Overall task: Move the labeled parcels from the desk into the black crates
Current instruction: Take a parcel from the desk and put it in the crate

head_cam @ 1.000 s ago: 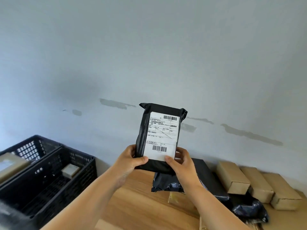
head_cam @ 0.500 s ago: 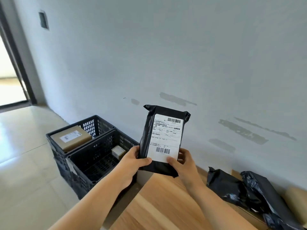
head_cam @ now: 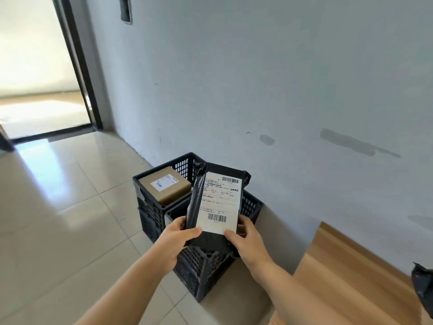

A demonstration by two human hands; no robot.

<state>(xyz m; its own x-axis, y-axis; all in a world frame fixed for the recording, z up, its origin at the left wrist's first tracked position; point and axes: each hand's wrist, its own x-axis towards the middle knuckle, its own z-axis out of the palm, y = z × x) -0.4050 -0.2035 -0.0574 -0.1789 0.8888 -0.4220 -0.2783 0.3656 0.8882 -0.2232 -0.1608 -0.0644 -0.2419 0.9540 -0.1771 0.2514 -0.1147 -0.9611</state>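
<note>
Gripping black parcel (head_cam: 216, 202) over crates (head_cam: 199, 266)

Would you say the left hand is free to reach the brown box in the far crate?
Probably not yet: the left hand grips the black parcel together with the right hand, though the brown box lies uncovered.

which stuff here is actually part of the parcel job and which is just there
Part of the job:
black parcel, held by left hand and right hand
near crate
far crate with brown box
desk

Just there:
doorway
wall recess
</note>
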